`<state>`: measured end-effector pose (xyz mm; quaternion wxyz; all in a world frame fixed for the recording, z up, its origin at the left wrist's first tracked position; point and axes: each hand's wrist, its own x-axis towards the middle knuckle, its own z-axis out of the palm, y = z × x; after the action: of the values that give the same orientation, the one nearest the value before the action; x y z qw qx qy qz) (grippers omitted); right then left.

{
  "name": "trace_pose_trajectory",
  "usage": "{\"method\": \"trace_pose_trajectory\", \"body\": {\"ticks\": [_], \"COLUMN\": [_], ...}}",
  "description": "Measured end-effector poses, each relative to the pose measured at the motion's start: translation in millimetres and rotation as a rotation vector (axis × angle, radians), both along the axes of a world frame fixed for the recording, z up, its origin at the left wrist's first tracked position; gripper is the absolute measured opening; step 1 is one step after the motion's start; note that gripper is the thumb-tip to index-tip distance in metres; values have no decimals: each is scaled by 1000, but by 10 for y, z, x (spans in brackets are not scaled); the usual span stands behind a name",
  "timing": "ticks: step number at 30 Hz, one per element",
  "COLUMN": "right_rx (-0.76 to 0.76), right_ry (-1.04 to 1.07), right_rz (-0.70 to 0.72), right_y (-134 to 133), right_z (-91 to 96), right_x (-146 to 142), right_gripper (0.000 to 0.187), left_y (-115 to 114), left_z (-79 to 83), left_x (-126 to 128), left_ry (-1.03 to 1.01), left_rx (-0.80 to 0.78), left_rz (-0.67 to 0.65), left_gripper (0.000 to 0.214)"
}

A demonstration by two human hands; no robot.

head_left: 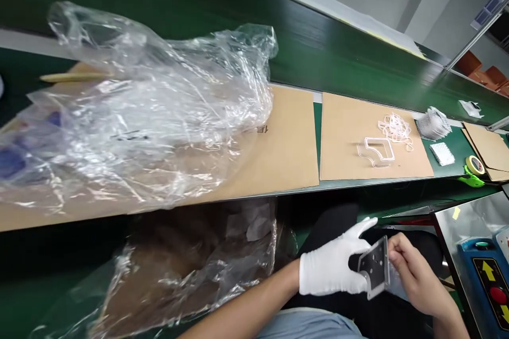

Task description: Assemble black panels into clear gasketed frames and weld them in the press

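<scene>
My left hand [334,267], in a white glove, grips the left edge of a small dark panel [376,266] with a pale rim and several holes. Its index finger sticks out while the thumb and other fingers close on the panel. My bare right hand [417,275] is closed at the panel's right side, fingers curled together. A pale translucent sheet [394,282] hangs below those fingers, partly hidden behind the panel; its exact kind is unclear. Both hands are above my lap, in front of the bench.
On the bench, a large clear plastic bag [167,111] covers cardboard at left. Another cardboard sheet [338,137] bears a clear frame [377,151] and tangled white gaskets [395,130]. Further right are stacked white pieces [433,124], tape [475,164] and a blue control box [483,270].
</scene>
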<state>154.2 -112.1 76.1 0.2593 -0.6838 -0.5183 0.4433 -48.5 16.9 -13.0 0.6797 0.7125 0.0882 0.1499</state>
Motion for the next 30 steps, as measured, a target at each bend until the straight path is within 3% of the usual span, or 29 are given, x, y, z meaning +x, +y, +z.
{"method": "trace_pose_trajectory", "body": {"ticks": [3, 7, 10, 13, 17, 20, 22, 24, 27, 30], "right_rx": [-4, 61, 142, 99, 4, 75, 122, 125, 117, 157], "right_ry": [136, 176, 317, 422, 425, 392, 357, 314, 311, 386], "right_rz": [-14, -163, -127, -52, -38, -40, -114, -210, -269, -245], "right_y": [180, 225, 194, 210, 319, 379, 377, 341, 256, 192], "right_z": [-153, -276, -296, -325, -414, -458, -469, -491, -585, -714], "right_x": [-112, -84, -68, -105, -128, -38, 76, 213, 399, 482], "right_gripper": [36, 38, 74, 110, 119, 113, 109, 103, 99, 104], "left_y": [-35, -26, 2, 18, 19, 21, 44, 114, 308, 478], "left_z": [36, 85, 88, 91, 29, -261, -605, -1011, -1561, -1896], "left_x": [57, 16, -53, -62, -55, -247, -533, -915, -1497, -1871], "left_ry": [-29, 120, 161, 116, 22, 101, 163, 210, 311, 464], "left_rx": [48, 67, 75, 104, 111, -9, -287, -688, -862, -969], "left_rz": [-30, 90, 243, 273, 221, 300, 546, 937, 1289, 1442], "left_gripper": [23, 30, 27, 30, 25, 25, 32, 39, 37, 34]}}
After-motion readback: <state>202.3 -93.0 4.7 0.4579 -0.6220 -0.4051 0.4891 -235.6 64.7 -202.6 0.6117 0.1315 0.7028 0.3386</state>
